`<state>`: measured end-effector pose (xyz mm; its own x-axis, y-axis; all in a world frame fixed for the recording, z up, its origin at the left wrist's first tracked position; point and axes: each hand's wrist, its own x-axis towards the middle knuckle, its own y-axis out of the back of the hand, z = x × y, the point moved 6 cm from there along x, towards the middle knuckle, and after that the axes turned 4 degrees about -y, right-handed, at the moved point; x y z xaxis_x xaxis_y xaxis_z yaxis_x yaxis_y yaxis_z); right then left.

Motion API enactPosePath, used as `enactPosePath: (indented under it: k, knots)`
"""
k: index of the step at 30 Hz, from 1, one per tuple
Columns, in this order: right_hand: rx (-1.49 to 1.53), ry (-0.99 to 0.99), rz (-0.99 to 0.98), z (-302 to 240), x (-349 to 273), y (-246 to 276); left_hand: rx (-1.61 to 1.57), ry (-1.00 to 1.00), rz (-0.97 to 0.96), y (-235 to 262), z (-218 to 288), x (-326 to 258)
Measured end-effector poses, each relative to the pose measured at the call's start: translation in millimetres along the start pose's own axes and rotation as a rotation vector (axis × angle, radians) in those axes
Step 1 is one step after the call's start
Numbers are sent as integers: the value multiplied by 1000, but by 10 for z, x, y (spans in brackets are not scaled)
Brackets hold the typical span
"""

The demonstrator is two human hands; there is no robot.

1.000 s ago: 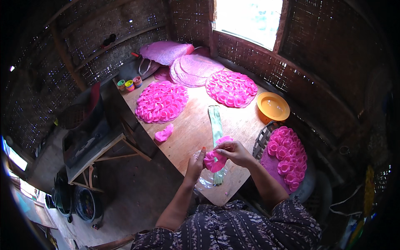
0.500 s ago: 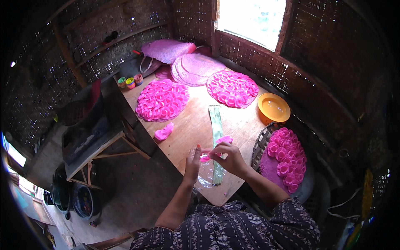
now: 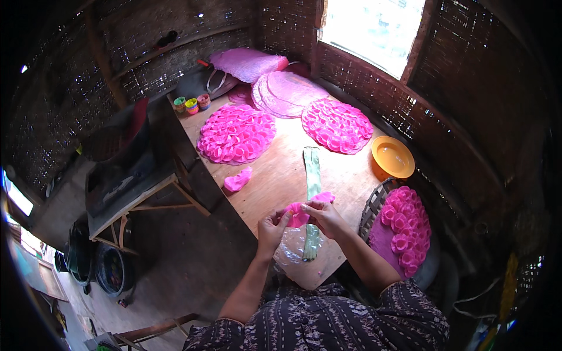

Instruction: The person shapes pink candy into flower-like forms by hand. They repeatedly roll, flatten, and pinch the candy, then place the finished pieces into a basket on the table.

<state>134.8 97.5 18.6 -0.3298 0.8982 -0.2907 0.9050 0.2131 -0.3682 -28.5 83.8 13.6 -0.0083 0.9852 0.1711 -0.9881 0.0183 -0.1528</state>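
Over the near end of the table, a thin pink petal-like piece (image 3: 298, 216) is stretched between my two hands. My left hand (image 3: 271, 232) pinches its left edge, and my right hand (image 3: 329, 221) pinches the right. Just beyond my right fingers lies more pink petal material (image 3: 324, 197). Beneath runs a long pale green strip (image 3: 313, 169), partly hidden by my right hand. Crinkled clear plastic (image 3: 289, 249) lies below my hands. Further left, a loose pink piece (image 3: 238, 179) rests by the table's left edge.
Two round mats of pink petals (image 3: 237, 133) (image 3: 337, 126) lie on the wooden table (image 3: 272, 193). Plain pink discs (image 3: 287, 93) are stacked behind. Small colourful cups (image 3: 192, 106) stand far left. At right are an orange bowl (image 3: 393, 157) and a basket (image 3: 373, 206) bearing pink rosettes (image 3: 404, 225).
My hands have come up slightly, and the pink piece between them now shows spread wide instead of bunched. The whole view has shifted a little.
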Motion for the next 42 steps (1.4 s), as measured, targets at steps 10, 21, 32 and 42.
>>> enactPosePath:
  k: [10,21,32,42]
  knots:
    - [-335,125,122,-77,358,-180,-518,385,81,245,-346,16]
    - [-399,209,256,0,1336,-57,-375,283,167,876,-288,-90]
    - [-1527,138,799,-373,593,486,491,100,-44,991,-295,-81]
    - [-986,182,771,28,151,1003,799,-184,-314,274,-191,-9]
